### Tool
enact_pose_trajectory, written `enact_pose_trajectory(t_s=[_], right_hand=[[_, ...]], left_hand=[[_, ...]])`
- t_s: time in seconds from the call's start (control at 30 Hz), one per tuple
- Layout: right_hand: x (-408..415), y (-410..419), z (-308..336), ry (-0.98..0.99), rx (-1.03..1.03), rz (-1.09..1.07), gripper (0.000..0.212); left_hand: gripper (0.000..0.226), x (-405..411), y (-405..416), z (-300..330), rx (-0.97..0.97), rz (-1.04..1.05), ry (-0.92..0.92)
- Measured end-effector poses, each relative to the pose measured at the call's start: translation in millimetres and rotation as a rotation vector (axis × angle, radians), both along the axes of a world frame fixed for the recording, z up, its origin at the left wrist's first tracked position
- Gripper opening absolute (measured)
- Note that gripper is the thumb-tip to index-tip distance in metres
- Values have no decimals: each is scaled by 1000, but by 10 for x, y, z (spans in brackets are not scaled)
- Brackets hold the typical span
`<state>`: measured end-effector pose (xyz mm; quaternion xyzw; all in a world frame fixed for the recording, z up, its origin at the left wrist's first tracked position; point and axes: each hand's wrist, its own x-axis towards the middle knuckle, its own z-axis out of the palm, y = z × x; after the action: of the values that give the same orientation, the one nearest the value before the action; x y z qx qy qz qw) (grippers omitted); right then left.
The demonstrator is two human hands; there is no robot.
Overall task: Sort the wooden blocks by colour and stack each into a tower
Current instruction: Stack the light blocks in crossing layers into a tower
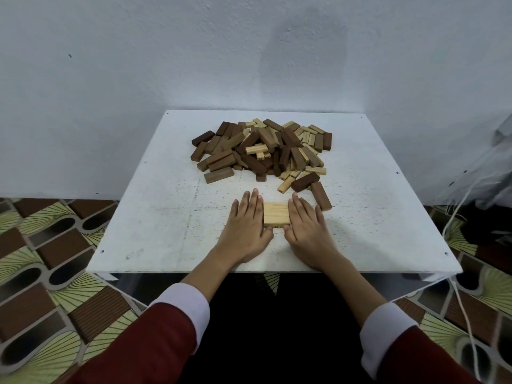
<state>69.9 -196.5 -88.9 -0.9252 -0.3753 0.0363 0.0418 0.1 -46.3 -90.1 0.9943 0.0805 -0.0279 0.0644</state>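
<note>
left hand (246, 225) and right hand (306, 225) flat, fingers straight, pressing either side of a small row of pale wooden blocks (276, 214), white square table (155, 217), jumbled heap of dark, mid-brown and pale wooden blocks (263, 149) behind

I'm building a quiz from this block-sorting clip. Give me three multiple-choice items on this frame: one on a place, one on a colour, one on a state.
1. Where is the aligned row of blocks?
A. Between the two hands
B. On top of the pile
C. On the floor

2. What colour are the blocks in that row?
A. Dark brown
B. Light tan
C. Red

3. How do the hands meet the row?
A. Curled into fists
B. Lifted clear of it
C. Flat, fingers straight, against its ends

Key:
1 A, the row lies on the table between the left hand and the right hand, nearer than the pile.
2 B, pale wood.
3 C, straight fingers flank both ends.
</note>
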Motion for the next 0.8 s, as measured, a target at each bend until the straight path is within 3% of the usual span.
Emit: enact_pose_trajectory(t_s=[0.47, 0.53, 0.67, 0.73, 0.8], right_hand=[[18, -3, -12, 42, 9, 11, 78], [19, -22, -2, 97, 119, 18, 74], [39, -45, 128, 294, 637, -132, 50], [175, -30, 207, 122, 806, -141, 32], [383, 31, 251, 18, 837, -74, 22]], left_hand=[[75, -1, 7, -3, -2, -5, 1], [75, 1, 49, 1, -81, -8, -1], [58, -20, 224, 105, -425, 42, -98], [39, 10, 283, 192, -579, 183, -297], [26, 133, 337, 292, -568, 265, -500]])
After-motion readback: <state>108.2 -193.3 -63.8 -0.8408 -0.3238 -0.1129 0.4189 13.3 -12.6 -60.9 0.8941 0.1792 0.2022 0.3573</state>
